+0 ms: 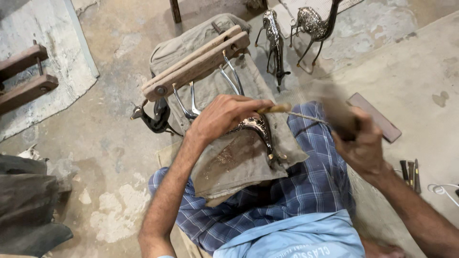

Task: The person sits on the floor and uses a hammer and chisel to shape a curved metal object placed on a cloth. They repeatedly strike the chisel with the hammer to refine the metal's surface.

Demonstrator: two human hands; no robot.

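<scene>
Lying under the left hand (224, 114): metal figure (258, 128).

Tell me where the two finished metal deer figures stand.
In the head view the two metal deer figures stand upright on the floor at top centre-right, just beyond the wooden clamp and the cloth-covered block.
</scene>
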